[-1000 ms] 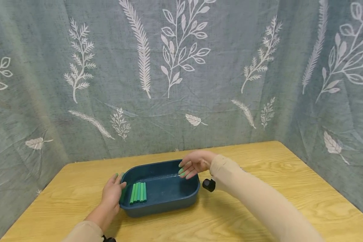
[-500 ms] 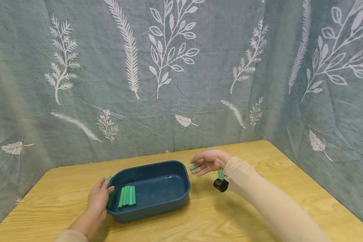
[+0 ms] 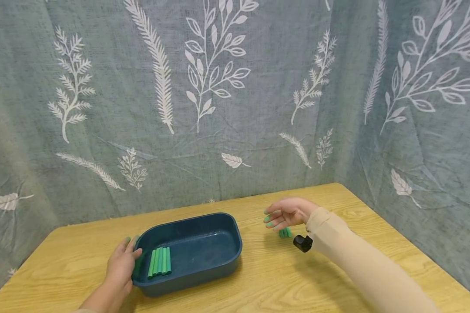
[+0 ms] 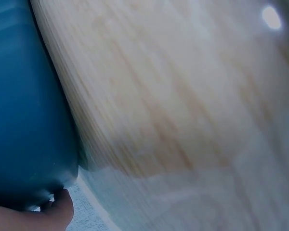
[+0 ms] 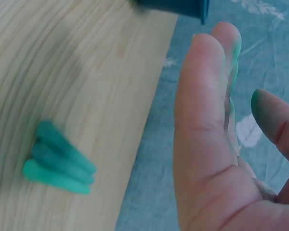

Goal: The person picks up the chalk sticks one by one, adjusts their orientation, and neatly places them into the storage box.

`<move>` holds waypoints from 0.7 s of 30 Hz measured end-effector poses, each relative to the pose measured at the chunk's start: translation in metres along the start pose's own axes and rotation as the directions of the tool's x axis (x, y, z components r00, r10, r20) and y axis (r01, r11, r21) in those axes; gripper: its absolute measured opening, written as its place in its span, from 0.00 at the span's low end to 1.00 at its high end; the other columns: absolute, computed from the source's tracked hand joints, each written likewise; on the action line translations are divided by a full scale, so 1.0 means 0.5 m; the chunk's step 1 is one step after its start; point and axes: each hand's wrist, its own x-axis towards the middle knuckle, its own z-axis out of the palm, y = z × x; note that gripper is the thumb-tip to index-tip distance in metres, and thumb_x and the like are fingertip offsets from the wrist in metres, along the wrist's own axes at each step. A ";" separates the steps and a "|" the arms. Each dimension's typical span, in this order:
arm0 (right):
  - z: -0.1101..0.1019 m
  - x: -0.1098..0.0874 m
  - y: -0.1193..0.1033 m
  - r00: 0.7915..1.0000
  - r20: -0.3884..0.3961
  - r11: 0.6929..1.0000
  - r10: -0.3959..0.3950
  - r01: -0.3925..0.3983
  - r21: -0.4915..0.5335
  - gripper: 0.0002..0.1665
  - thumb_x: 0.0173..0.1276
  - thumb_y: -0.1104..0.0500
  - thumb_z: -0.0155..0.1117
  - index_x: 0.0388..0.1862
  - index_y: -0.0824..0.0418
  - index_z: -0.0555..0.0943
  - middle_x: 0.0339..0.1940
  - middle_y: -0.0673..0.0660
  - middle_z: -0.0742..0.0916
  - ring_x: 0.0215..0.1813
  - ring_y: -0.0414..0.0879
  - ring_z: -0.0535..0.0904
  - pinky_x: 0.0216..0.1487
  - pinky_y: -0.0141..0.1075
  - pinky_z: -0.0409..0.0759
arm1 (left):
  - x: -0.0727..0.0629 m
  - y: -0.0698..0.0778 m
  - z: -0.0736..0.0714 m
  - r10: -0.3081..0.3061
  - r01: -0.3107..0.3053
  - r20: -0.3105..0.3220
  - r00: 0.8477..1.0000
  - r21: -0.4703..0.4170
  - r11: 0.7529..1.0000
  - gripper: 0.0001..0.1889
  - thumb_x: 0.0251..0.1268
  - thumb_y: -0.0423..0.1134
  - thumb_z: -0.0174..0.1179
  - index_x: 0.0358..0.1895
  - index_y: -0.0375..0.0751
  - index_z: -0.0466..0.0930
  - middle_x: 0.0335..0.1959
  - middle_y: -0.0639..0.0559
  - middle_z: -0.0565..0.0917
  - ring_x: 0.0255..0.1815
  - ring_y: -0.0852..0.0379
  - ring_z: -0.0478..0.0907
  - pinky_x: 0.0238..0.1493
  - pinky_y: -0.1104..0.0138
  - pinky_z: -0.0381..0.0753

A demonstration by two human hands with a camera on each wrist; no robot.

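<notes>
A dark blue tray [image 3: 192, 281] stands on the table, with several green sticks [image 3: 159, 261] lying side by side at its left end. My left hand [image 3: 119, 263] holds that end, thumb over the rim and fingers along the outer wall. In the left wrist view a digit presses near the corner of the blue tray [image 4: 29, 106]. My right hand [image 3: 287, 214], fingers extended and holding nothing, is over the table right of the tray. Below it lie three green sticks [image 5: 60, 161], bunched together; in the head view the hand partly covers these sticks [image 3: 285, 232].
The wooden table [image 3: 258, 282] reaches back to a grey-green curtain [image 3: 160, 108] with white leaf prints, which also closes off both sides. A black wrist device [image 3: 303, 243] hangs beneath the right sleeve [image 3: 360, 256].
My right hand has moved right, from over the tray's right end to above the loose sticks, which have come into view. My left hand stays at the tray's left end while the head view shifts.
</notes>
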 end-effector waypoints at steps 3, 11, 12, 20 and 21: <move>-0.012 -0.005 0.008 1.000 -0.006 1.000 -0.008 0.008 -0.012 0.26 0.77 0.62 0.48 0.68 0.75 0.61 0.32 0.57 0.83 0.29 0.42 0.83 0.36 0.32 0.85 | -0.002 -0.002 -0.003 0.007 -0.006 0.005 1.000 -0.027 1.000 0.32 0.80 0.33 0.35 0.76 0.35 0.27 0.76 0.38 0.26 0.74 0.36 0.19 0.72 0.40 0.32; -0.051 -0.018 0.033 1.000 -0.028 1.000 -0.004 0.004 -0.007 0.28 0.78 0.62 0.46 0.69 0.77 0.58 0.35 0.57 0.83 0.31 0.42 0.83 0.37 0.32 0.85 | -0.004 -0.003 -0.002 0.015 -0.015 -0.004 1.000 -0.045 0.999 0.34 0.80 0.34 0.37 0.76 0.37 0.26 0.76 0.38 0.30 0.74 0.36 0.20 0.73 0.42 0.32; -0.054 -0.018 0.035 1.000 -0.030 1.000 -0.003 0.003 -0.001 0.28 0.78 0.62 0.47 0.70 0.77 0.57 0.36 0.58 0.83 0.32 0.43 0.83 0.37 0.32 0.85 | -0.005 -0.004 -0.003 0.016 -0.016 -0.005 1.000 -0.046 0.999 0.33 0.80 0.34 0.37 0.76 0.37 0.27 0.76 0.38 0.30 0.74 0.36 0.20 0.73 0.42 0.32; -0.070 -0.020 0.046 0.999 -0.034 1.000 0.006 -0.006 -0.006 0.32 0.77 0.62 0.47 0.72 0.78 0.53 0.44 0.62 0.82 0.36 0.45 0.83 0.44 0.37 0.84 | -0.016 -0.003 -0.001 0.035 -0.036 -0.019 0.999 -0.034 0.999 0.31 0.80 0.33 0.36 0.77 0.35 0.31 0.76 0.38 0.26 0.74 0.35 0.20 0.72 0.41 0.32; -0.071 -0.019 0.049 0.999 -0.037 1.000 0.009 -0.009 -0.004 0.32 0.77 0.62 0.47 0.72 0.77 0.53 0.42 0.61 0.82 0.36 0.45 0.83 0.45 0.38 0.84 | -0.017 -0.003 -0.001 0.032 -0.033 -0.020 0.999 -0.037 0.999 0.31 0.80 0.33 0.36 0.77 0.35 0.31 0.76 0.39 0.27 0.74 0.36 0.20 0.72 0.41 0.31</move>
